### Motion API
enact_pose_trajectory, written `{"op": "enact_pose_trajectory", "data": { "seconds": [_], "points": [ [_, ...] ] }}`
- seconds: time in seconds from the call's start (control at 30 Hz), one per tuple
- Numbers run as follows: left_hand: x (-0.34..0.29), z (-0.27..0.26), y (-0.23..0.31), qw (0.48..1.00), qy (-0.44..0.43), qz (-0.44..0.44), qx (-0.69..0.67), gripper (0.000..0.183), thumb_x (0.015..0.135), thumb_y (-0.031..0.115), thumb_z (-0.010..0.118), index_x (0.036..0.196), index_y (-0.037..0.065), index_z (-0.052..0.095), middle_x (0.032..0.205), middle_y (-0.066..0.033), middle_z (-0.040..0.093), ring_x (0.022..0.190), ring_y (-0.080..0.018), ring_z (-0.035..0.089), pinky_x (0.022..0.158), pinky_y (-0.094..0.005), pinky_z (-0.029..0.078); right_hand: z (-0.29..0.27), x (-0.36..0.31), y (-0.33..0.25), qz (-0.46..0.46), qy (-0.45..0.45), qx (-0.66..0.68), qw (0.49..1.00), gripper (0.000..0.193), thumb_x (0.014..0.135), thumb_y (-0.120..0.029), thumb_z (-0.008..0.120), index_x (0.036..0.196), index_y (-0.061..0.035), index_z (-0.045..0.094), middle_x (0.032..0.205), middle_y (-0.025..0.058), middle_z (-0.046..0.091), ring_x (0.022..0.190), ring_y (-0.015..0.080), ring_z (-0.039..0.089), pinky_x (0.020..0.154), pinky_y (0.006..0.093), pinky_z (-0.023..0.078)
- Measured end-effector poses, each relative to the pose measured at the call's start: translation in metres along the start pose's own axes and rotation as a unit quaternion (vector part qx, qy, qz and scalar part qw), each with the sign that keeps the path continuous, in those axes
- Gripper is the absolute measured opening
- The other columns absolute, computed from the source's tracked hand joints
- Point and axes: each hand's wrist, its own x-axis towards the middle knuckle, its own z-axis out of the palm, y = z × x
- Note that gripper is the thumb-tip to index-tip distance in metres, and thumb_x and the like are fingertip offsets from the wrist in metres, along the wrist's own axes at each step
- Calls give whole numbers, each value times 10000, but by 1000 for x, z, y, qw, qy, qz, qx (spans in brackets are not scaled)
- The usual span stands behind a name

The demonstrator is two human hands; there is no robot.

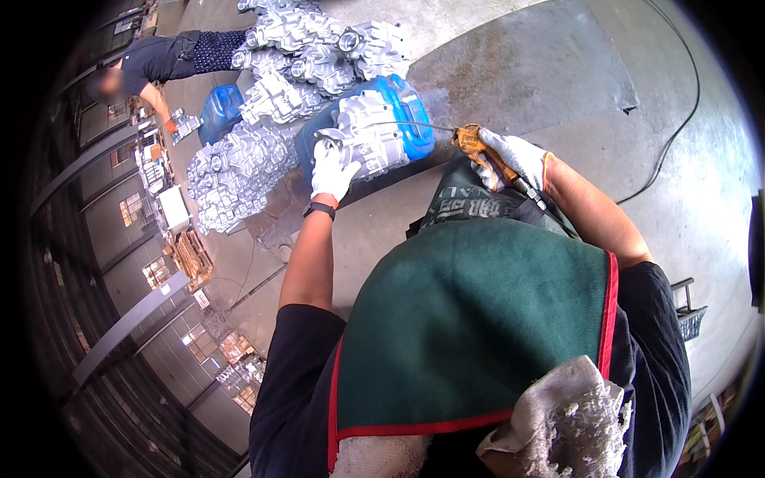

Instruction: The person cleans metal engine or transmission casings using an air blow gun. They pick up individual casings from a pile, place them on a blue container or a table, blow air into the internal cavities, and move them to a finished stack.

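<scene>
A silver-grey metal casting (pixel 374 131) with ribs and round openings rests on a blue plastic drum (pixel 416 119). My left hand (pixel 331 173), in a white glove, grips the casting's near left side; some of its fingers are hidden against the metal. In my right hand (pixel 514 155), also gloved, is a yellow air blow gun (pixel 472 142), with the fingers wrapped round its handle. Its long thin nozzle reaches left over the casting. A hose fitting (pixel 527 191) joins the bottom of the handle.
Several similar castings (pixel 239 171) are piled left of and beyond the drum. Another blue drum (pixel 221 111) stands at the left, near a bending co-worker (pixel 163 60) whose hand is at a casting. A dark metal sheet (pixel 526 68) and black hose (pixel 695 95) lie on the floor.
</scene>
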Motion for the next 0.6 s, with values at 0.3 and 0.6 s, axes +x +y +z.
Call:
{"op": "enact_pose_trajectory", "data": {
  "seconds": [0.3, 0.6],
  "points": [
    [-5, 8, -15, 998, 40, 42, 33, 676, 761, 333, 670, 1313, 30, 423, 1389, -239, 342, 1258, -381, 372, 1032, -396, 334, 15, -15, -8, -59, 97, -181, 977, 471, 966, -458, 349, 726, -92, 522, 534, -18, 450, 404, 95, 386, 385, 249, 309],
    [-5, 2, -10, 998, 14, 57, 32, 729, 770, 355, 667, 1338, -1, 382, 1443, -259, 226, 1302, -386, 308, 1064, -385, 293, 13, -27, -14, -19, 99, -192, 976, 479, 964, -483, 331, 757, -99, 528, 560, -14, 448, 424, 83, 390, 395, 235, 317]
  ]
}}
